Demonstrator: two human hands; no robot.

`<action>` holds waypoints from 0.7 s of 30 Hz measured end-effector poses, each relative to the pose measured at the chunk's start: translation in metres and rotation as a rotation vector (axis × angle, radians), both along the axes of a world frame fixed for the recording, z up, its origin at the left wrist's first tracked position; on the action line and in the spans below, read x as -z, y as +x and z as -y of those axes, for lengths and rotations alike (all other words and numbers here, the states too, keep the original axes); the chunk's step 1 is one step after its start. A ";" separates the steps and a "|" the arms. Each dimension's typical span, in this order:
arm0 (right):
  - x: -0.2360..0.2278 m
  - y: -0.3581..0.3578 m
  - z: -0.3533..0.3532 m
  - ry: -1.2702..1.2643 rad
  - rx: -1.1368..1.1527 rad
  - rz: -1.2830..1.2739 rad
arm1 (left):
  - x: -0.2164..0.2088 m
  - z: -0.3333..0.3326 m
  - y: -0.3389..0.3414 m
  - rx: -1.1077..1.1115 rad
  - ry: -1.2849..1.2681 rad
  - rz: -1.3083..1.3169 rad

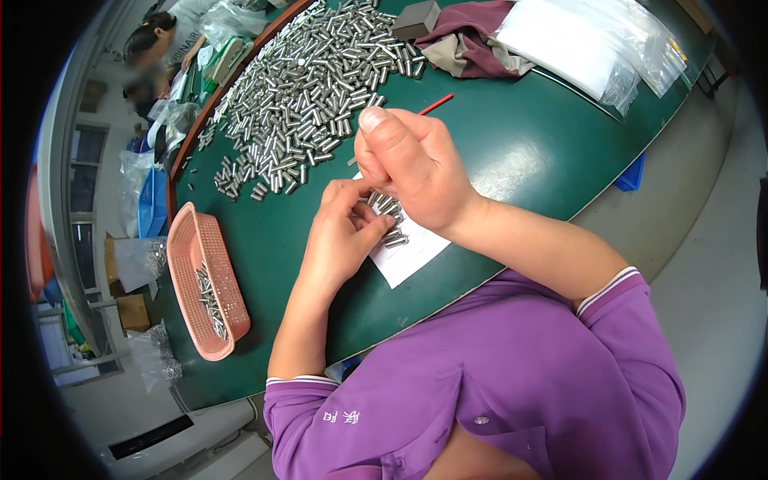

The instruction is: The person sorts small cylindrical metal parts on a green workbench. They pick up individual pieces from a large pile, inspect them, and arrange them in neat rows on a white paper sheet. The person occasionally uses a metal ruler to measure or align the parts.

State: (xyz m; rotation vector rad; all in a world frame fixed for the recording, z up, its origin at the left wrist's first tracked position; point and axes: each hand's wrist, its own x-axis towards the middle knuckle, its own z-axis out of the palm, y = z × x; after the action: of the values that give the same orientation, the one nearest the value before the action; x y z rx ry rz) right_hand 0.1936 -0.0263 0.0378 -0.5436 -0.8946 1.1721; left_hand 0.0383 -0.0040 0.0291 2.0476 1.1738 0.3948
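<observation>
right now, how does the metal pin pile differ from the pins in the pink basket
The pin pile is far bigger than the basket pins. The pile spreads loose on the green table, while the basket pins lie inside the pink basket. The pile lies beyond the left hand; the basket pins are off to its left. Both are silvery and jumbled.
</observation>
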 end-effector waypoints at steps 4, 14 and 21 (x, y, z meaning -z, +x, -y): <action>0.007 -0.002 0.003 0.032 0.039 0.024 | 0.002 0.001 0.003 -0.032 -0.007 0.002; 0.007 -0.005 0.005 0.037 0.026 -0.003 | 0.009 0.001 -0.001 -0.051 -0.010 0.048; 0.008 -0.012 0.005 -0.015 0.126 0.092 | 0.011 0.000 0.001 -0.060 -0.047 0.074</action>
State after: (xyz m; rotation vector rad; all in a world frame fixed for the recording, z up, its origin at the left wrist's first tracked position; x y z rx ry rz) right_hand 0.1812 -0.0313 0.0297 -0.6609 -0.9170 1.0465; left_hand 0.0389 -0.0039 0.0184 1.9444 1.1910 0.4645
